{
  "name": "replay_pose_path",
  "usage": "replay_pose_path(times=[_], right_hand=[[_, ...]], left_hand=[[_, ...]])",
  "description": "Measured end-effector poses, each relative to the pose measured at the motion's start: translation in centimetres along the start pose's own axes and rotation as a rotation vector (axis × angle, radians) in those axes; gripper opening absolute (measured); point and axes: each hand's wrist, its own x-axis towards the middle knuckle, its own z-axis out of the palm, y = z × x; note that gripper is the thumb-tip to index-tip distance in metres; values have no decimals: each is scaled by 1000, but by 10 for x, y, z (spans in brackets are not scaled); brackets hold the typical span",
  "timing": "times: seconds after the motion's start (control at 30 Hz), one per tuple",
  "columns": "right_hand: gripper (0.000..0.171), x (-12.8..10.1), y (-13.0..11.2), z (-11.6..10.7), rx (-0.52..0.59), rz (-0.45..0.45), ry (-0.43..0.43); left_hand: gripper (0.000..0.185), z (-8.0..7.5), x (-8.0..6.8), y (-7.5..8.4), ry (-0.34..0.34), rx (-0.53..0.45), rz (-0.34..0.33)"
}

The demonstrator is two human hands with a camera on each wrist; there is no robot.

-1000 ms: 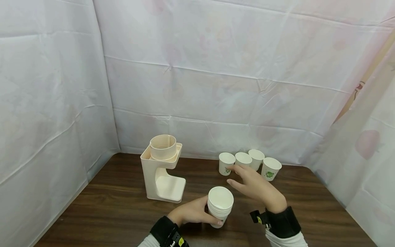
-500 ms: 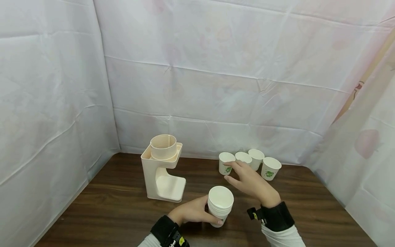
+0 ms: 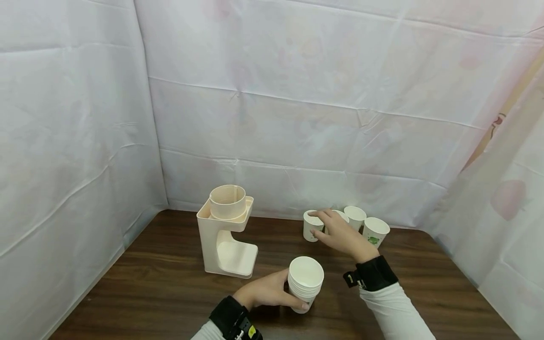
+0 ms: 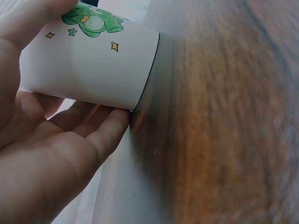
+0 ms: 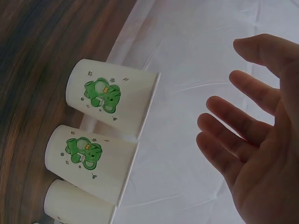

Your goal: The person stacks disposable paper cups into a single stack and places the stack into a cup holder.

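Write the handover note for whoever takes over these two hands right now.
Left hand: grips the stack of nested white paper cups standing on the dark wooden table.
Right hand: fingers open, over the row of four single white paper cups with green prints near the back wall, at the leftmost one; holds nothing.
Cream plastic cup-dispenser stand sits left of the stack; no cup shows in its top ring.
Done: several cups nested.
Left: the four single cups remain unstacked.
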Motion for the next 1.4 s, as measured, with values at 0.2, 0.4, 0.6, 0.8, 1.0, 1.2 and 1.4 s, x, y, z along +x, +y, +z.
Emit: replay_pose_path(times=[0.2, 0.4, 0.6, 0.8, 1.0, 1.2, 1.4], right_hand=[[48, 12, 11, -5, -1, 10, -23], [50, 22, 24, -4, -4, 22, -77], [55, 34, 34, -2, -3, 55, -122], [64, 44, 38, -1, 1, 102, -176], [69, 50, 44, 2, -7, 141, -216], [70, 58, 47, 3, -1, 173, -250], [70, 64, 47, 3, -22, 217, -273]], left_hand=[[71, 1, 1, 3, 4, -2, -7], [70, 1, 1, 4, -2, -3, -8], [71, 0, -1, 3, 0, 2, -12], [71, 0, -2, 2, 11, 1, -20], [70, 1, -2, 1, -1, -6, -13], [72, 1, -3, 2, -3, 3, -19], [72, 1, -2, 3, 1, 14, -19]])
